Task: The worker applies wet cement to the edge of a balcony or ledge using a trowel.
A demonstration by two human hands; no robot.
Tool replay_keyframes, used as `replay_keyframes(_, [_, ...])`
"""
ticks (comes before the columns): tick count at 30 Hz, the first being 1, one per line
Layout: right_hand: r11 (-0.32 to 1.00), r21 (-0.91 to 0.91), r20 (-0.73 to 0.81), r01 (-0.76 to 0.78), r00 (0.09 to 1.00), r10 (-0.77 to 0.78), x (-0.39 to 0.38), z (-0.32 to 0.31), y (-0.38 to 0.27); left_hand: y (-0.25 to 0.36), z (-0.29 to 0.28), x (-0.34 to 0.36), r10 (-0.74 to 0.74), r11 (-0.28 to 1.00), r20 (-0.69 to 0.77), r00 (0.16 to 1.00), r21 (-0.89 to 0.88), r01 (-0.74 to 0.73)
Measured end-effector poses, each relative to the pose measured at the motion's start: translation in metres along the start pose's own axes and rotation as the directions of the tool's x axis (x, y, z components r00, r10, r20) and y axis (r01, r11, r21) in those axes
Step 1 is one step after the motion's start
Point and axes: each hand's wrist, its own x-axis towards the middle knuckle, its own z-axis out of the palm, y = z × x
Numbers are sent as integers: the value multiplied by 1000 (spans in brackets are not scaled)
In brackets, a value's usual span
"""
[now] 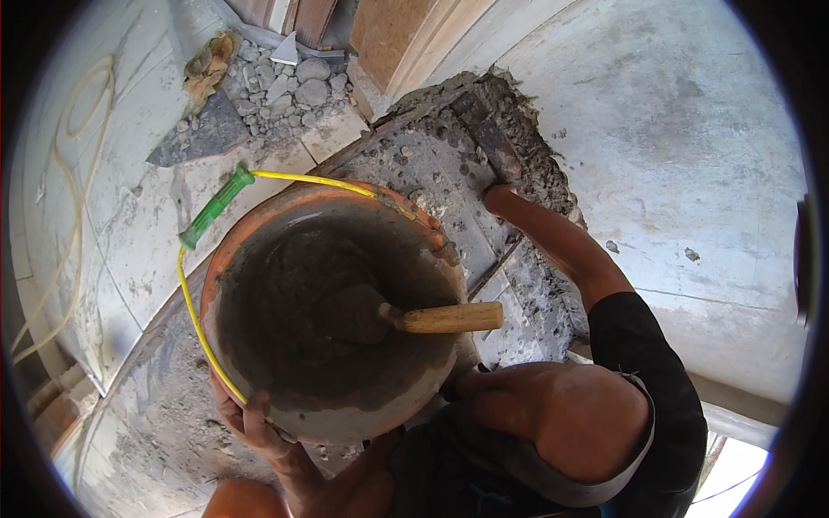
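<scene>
My left hand (259, 423) grips the near-left rim of an orange bucket (224, 259), crusted grey and holding dark wet mortar (285, 285). A trowel's wooden handle (445, 318) rests across its right side, the blade in the mortar. The yellow bail with a green grip (216, 207) leans to the left. My right hand (499, 197) reaches beyond the bucket to a mortar-covered ledge (427, 151), at the lower end of a dark flat strip (479, 129); its fingers are hidden, so I cannot tell whether it holds the strip.
Rubble (294, 91), crumpled brown paper (207, 73) and boards (389, 34) lie at the back. A pale looped hose (78, 190) lies on white tiles (138, 259) to the left. A smeared pale wall (673, 155) stands at the right. My bent knee (587, 414) is below the bucket's right side.
</scene>
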Motion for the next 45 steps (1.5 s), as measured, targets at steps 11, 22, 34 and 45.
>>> replay_keyframes(11, [994,2,-284,107,953,-102,-30,17,9,-1,-1,1,-3,1000,-23,1000,-13,3])
replay_keyframes(22, [984,42,-332,174,931,-151,-90,16,8,1,0,0,-8,999,-17,1000,-33,7])
replay_keyframes(34, [705,701,39,-109,993,115,-2,44,22,-3,-7,4,-40,999,11,999,-7,40])
replay_keyframes(45, [842,535,-297,-60,920,254,-81,23,8,-3,-7,3,-27,999,-23,999,-21,26])
